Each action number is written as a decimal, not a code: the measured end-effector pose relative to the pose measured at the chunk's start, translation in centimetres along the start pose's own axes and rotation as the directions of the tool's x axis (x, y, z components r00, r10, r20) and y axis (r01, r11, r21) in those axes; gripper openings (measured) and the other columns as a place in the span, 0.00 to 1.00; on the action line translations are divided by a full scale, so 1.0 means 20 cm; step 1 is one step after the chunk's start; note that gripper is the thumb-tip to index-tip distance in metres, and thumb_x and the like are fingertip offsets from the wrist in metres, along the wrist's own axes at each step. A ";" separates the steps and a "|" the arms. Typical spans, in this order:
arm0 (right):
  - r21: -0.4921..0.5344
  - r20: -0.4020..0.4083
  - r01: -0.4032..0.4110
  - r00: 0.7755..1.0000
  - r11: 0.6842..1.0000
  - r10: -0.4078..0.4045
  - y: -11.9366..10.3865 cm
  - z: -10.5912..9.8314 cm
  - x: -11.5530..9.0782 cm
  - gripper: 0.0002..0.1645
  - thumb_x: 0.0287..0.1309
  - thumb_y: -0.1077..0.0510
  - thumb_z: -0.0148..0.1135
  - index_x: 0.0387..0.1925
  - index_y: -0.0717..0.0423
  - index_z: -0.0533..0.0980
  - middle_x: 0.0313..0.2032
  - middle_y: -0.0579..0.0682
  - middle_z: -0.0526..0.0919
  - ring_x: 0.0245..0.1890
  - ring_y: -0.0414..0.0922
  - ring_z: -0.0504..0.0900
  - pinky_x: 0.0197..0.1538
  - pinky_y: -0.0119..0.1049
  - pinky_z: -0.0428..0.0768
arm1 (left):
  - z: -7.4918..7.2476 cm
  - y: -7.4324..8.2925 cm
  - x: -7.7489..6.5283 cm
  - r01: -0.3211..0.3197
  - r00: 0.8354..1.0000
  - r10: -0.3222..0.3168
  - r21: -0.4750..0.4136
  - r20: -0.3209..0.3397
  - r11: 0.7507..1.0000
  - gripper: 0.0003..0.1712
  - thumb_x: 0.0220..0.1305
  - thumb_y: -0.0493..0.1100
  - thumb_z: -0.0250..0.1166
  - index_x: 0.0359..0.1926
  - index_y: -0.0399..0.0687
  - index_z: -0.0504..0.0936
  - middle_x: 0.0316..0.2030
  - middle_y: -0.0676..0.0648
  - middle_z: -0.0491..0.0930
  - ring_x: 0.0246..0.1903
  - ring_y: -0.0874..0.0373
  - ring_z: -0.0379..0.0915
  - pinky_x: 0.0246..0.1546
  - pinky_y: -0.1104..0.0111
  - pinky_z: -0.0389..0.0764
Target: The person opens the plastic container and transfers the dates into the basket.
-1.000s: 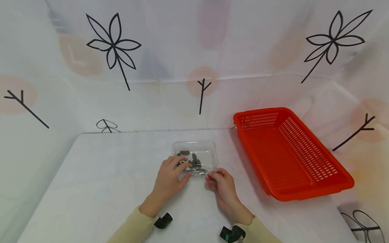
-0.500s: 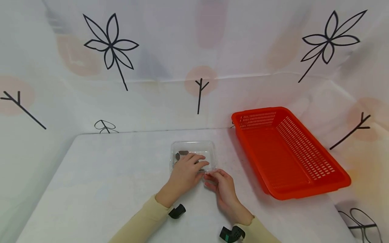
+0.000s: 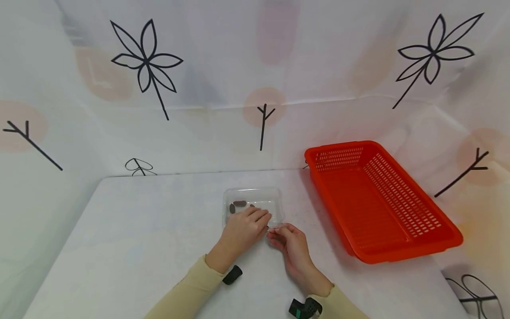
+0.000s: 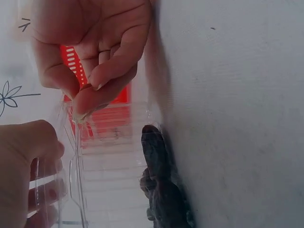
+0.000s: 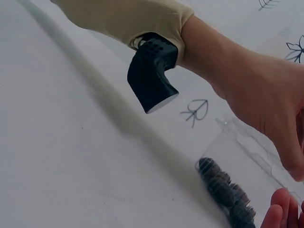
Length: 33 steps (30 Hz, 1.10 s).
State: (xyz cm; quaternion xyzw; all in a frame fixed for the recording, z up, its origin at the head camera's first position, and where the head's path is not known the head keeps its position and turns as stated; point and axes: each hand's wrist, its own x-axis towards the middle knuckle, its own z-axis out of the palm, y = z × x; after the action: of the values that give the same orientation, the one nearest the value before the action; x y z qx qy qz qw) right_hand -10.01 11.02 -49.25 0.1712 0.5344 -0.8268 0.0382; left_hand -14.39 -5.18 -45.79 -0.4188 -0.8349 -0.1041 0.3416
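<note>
A clear plastic clamshell box (image 3: pixel 274 203) sits mid-table with several dark brown, oval, date-like pieces (image 3: pixel 240 204) in it; they line its base in the left wrist view. Over the near part of the box, my left hand (image 3: pixel 245 227) holds the lid, its fingers (image 4: pixel 45 194) showing through the plastic and its thumb on the near side. My right hand (image 3: pixel 292 246) pinches the rim (image 4: pixel 75 137) at the box's near right corner between thumb and index finger. The left hand hides part of the contents in the head view.
A large red plastic basket (image 3: pixel 338 212) with slotted sides stands to the right of the box. Behind the white table (image 3: pixel 131 230) hangs a pale cloth (image 3: pixel 215 137) printed with black leaves and twigs. A small black camera (image 5: pixel 152 76) is on the left wrist.
My left hand has moved to the right across the box, and its spread fingers have drawn together. The right hand stays at the near right corner.
</note>
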 end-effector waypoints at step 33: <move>-0.051 0.045 0.091 0.995 0.995 -0.089 0.03 -0.01 -0.01 0.08 0.60 0.71 0.52 0.27 0.62 0.75 0.26 0.52 0.84 0.27 0.43 0.85 0.36 0.34 0.83 | 0.03 0.05 0.02 0.129 0.989 -0.138 -0.162 -0.051 0.978 0.10 0.51 0.31 0.71 0.36 0.45 0.89 0.34 0.52 0.88 0.27 0.61 0.84 0.24 0.70 0.80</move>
State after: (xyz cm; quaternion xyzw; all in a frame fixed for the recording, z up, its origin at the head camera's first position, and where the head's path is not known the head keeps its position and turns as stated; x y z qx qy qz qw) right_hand -9.66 10.84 -49.86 0.1279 0.5624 -0.8167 0.0168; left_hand -14.00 -4.05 -46.09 -0.3842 -0.8392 -0.2059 0.3252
